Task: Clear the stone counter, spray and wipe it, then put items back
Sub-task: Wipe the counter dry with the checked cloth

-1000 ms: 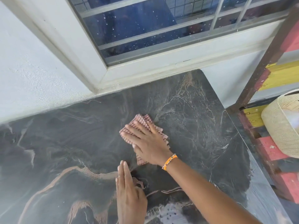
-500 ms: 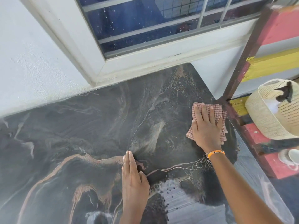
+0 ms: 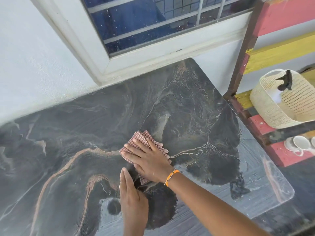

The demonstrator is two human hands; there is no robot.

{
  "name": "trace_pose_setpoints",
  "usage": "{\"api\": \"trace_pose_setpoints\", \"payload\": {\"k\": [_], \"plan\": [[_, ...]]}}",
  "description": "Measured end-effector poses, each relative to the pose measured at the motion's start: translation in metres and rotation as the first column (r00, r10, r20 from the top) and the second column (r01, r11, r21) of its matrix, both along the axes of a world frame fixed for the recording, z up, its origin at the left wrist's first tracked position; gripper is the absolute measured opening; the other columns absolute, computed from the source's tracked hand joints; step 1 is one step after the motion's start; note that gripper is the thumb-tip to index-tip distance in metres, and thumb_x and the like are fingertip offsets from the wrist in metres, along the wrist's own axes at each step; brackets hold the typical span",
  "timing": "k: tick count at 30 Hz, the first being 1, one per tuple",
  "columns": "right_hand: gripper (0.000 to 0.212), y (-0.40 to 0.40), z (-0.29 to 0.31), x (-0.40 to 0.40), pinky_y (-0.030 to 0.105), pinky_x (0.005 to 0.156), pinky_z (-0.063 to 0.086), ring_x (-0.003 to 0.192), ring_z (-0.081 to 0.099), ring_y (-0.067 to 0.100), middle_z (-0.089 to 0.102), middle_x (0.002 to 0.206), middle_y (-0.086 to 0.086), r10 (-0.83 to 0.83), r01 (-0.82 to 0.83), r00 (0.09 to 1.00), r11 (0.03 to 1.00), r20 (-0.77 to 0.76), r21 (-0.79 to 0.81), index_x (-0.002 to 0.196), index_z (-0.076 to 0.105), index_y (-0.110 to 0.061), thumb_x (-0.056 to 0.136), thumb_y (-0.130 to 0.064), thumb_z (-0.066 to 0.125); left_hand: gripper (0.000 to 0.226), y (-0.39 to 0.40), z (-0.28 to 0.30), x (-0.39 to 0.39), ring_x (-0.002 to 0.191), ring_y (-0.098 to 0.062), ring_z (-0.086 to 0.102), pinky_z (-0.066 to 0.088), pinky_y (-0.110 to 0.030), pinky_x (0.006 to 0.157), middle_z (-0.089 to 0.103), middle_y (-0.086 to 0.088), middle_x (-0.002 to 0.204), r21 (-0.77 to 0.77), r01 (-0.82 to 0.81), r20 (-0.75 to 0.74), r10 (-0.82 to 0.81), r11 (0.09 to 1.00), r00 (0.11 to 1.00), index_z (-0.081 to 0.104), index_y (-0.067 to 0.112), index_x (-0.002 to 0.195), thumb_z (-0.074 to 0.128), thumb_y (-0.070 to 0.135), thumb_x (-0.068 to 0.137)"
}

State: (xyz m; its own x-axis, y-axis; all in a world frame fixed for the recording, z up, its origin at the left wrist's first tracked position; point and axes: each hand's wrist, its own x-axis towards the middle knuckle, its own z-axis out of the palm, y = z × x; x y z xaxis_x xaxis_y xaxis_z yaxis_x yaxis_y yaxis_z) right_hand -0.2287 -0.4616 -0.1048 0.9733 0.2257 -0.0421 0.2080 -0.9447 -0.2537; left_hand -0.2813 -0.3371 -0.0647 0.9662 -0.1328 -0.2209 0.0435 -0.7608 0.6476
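Ahead of you a white textured wall carries a white-framed window with dark, speckled glass; to your right stands a red-and-yellow painted shelf in daylight.

this is looking like a home, likely a porch or kitchen corner; a dark veined stone desk is sitting under a barred window; a painted wooden shelf is holding a woven basket and white cups.
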Motion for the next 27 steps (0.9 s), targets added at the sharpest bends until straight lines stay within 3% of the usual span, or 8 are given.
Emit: {"api": "trace_pose_setpoints", "payload": {"k": [3, 6, 9, 12, 19, 23, 27], "plan": [[0.055, -0.045, -0.001, -0.028, 0.052, 0.118, 0.002, 0.146, 0.012, 0.022, 0.019, 0.157, -0.007, -0.121, 0.12, 0.993, 0.992, -0.001, -0.038, 0.147, 0.015, -0.034, 0.092, -0.036, 0.023, 0.073, -0.005, 0.001, -0.016, 0.144, -0.024, 0.014, 0.021, -0.041, 0.115, 0.012, -0.007, 0.156, 0.051, 0.097, -0.029, -0.096, 0.994, 0.995, 0.009, 0.013, 0.146, 0.05, 0.002, 0.086], [0.056, -0.108, -0.001, -0.051, 0.051, 0.118, 0.007, 0.146, 0.013, 0.02, 0.018, 0.157, -0.008, -0.347, 0.346, 0.938, 0.937, -0.013, -0.052, 0.147, 0.013, -0.036, 0.092, -0.038, 0.02, 0.077, -0.014, -0.002, -0.031, 0.144, -0.012, -0.001, 0.013, -0.034, 0.118, 0.001, 0.001, 0.157, 0.054, 0.236, -0.057, -0.233, 0.97, 0.971, -0.002, 0.02, 0.145, 0.052, 0.018, 0.09], [0.056, -0.174, -0.002, -0.071, 0.05, 0.116, 0.014, 0.145, 0.016, 0.021, 0.021, 0.157, -0.008, -0.592, 0.589, 0.806, 0.802, -0.01, -0.098, 0.147, 0.017, -0.035, 0.091, -0.034, 0.027, 0.08, -0.024, -0.005, -0.041, 0.138, -0.002, -0.015, 0.003, -0.03, 0.118, -0.01, 0.004, 0.156, 0.046, 0.326, -0.081, -0.322, 0.944, 0.943, -0.011, 0.024, 0.142, 0.051, 0.023, 0.091], [0.057, -0.213, 0.001, -0.082, 0.052, 0.116, 0.012, 0.145, 0.017, 0.022, 0.021, 0.157, -0.007, -0.745, 0.739, 0.667, 0.662, -0.007, -0.12, 0.147, 0.017, -0.034, 0.092, -0.033, 0.032, 0.082, -0.031, -0.008, -0.045, 0.141, -0.012, -0.019, -0.008, -0.029, 0.115, -0.018, 0.002, 0.155, 0.099, 0.37, -0.098, -0.36, 0.924, 0.928, -0.01, 0.016, 0.145, 0.05, 0.026, 0.091], [0.055, -0.207, 0.004, -0.128, 0.053, 0.116, 0.014, 0.146, 0.012, 0.023, 0.016, 0.158, -0.005, -0.824, 0.82, 0.567, 0.565, -0.014, -0.093, 0.148, 0.015, -0.033, 0.096, -0.033, 0.032, 0.074, -0.023, -0.008, -0.042, 0.142, -0.011, -0.016, -0.002, -0.03, 0.117, -0.014, 0.003, 0.156, 0.09, 0.376, -0.102, -0.367, 0.922, 0.924, -0.007, 0.013, 0.146, 0.045, 0.024, 0.094], [0.056, -0.171, 0.0, -0.161, 0.054, 0.115, 0.006, 0.147, 0.007, 0.023, 0.01, 0.159, -0.006, -0.863, 0.858, 0.504, 0.506, -0.039, -0.091, 0.148, 0.01, -0.034, 0.097, -0.033, 0.031, 0.068, -0.01, -0.006, -0.041, 0.143, -0.01, -0.012, 0.001, -0.031, 0.119, -0.007, 0.005, 0.157, 0.068, 0.37, -0.099, -0.363, 0.926, 0.926, -0.007, 0.015, 0.146, 0.039, 0.016, 0.095], [0.057, -0.108, -0.002, -0.142, 0.055, 0.115, 0.004, 0.147, 0.004, 0.025, 0.005, 0.16, -0.006, -0.797, 0.792, 0.602, 0.604, -0.055, -0.094, 0.148, 0.004, -0.034, 0.095, -0.035, 0.026, 0.065, 0.014, -0.002, -0.039, 0.143, -0.009, -0.009, 0.003, -0.029, 0.118, -0.005, 0.005, 0.157, 0.036, 0.354, -0.096, -0.349, 0.935, 0.932, -0.005, 0.016, 0.146, 0.036, 0.01, 0.096]]}}
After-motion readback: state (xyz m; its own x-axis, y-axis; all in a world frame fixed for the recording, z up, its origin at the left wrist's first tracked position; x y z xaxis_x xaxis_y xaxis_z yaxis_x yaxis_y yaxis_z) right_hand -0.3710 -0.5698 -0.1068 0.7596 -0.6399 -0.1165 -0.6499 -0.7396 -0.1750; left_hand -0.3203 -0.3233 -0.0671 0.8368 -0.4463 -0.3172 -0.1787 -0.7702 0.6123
